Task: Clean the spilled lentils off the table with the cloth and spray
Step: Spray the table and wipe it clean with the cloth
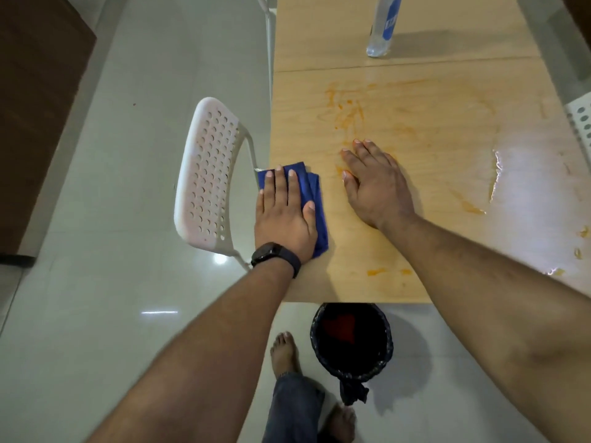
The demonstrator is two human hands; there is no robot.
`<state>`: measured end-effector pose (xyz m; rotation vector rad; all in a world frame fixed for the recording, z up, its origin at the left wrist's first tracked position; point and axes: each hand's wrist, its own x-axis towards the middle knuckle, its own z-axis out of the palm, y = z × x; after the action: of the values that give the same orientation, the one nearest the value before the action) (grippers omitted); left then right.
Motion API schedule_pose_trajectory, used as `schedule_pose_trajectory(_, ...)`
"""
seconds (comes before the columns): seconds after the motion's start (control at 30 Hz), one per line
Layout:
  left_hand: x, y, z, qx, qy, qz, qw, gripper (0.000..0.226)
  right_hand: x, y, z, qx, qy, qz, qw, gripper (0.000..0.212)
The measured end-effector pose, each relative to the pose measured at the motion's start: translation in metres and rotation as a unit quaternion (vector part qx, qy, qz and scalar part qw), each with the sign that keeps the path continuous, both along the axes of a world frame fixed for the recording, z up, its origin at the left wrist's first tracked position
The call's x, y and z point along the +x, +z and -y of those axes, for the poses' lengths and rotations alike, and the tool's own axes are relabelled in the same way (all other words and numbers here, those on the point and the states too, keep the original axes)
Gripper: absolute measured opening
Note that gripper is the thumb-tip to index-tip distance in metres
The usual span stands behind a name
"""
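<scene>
A folded blue cloth (315, 193) lies at the left edge of the wooden table (415, 129). My left hand (284, 215) presses flat on it with straight fingers. Flat on the bare wood just to the right rests my right hand (374, 180), fingers spread, holding nothing. Orange lentil smears (347, 110) streak the table beyond my right hand, and more orange blobs (377, 271) sit near the front edge and at the right. A clear spray bottle (382, 27) with a blue label stands at the far side of the table.
A white perforated chair (208, 174) stands against the table's left edge, touching the cloth's corner. A bin lined with a black bag (351, 340) sits on the floor under the table's front edge, by my bare feet. Another white chair (580, 123) shows at the right.
</scene>
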<state>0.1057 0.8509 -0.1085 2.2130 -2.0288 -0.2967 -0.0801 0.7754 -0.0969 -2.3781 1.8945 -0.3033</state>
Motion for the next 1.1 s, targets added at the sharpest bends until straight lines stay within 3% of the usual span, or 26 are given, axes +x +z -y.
schedule_pose_trajectory(0.2, -0.001, 0.001, -0.099, 0.02, -0.086, 0.008, 0.996, 0.067, 0.003, 0.005, -0.002, 0.017, -0.005, -0.009, 1.0, 0.057)
schedule_pose_trajectory(0.53, -0.016, 0.001, 0.005, 0.003, -0.024, 0.02, 0.999, 0.071, 0.002, 0.001, -0.001, -0.003, -0.004, -0.008, 1.0, 0.057)
schedule_pose_trajectory(0.87, -0.016, 0.001, -0.128, 0.029, -0.042, 0.008, 0.999, 0.069, -0.01, 0.007, -0.029, -0.012, 0.003, 0.081, 0.997, 0.048)
schedule_pose_trajectory(1.1, -0.004, 0.002, -0.088, 0.031, -0.045, 0.023, 0.998, 0.071, -0.065, -0.007, -0.111, 0.002, -0.02, 0.077, 0.997, 0.048)
